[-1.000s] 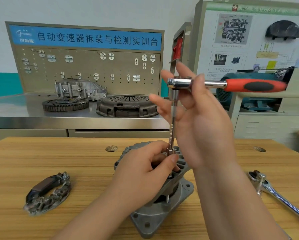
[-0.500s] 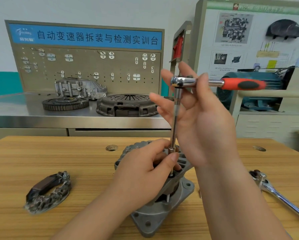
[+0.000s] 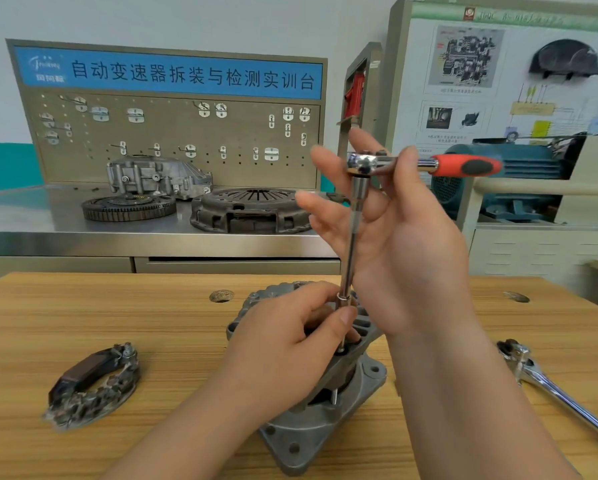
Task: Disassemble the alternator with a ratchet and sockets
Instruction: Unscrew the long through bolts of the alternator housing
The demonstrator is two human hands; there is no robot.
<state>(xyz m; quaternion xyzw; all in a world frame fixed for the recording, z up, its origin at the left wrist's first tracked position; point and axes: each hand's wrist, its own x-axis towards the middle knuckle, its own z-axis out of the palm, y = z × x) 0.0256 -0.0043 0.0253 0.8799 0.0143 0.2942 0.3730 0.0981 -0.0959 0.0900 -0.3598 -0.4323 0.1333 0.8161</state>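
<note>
The grey alternator (image 3: 325,420) stands tilted on the wooden table (image 3: 117,313). A long chrome extension with a socket (image 3: 351,244) rises from a bolt on its upper housing. My left hand (image 3: 290,344) rests over the alternator and pinches the lower end of the extension between thumb and fingers. On top of the extension sits the red-handled ratchet (image 3: 463,165), its handle pointing right. My right hand (image 3: 404,258) is raised beside the extension, with the thumb hooked over the ratchet's neck and the fingers spread behind the head.
A removed rectifier piece (image 3: 93,382) lies on the table at the left. A second chrome ratchet (image 3: 546,382) lies at the right. Behind, a steel bench carries a clutch cover (image 3: 249,209), a flywheel (image 3: 128,206) and a housing (image 3: 155,178).
The ratchet's red handle has swung round on the extension and now looks shorter. Its head has shifted slightly right. My left hand has kept its pinch low on the extension.
</note>
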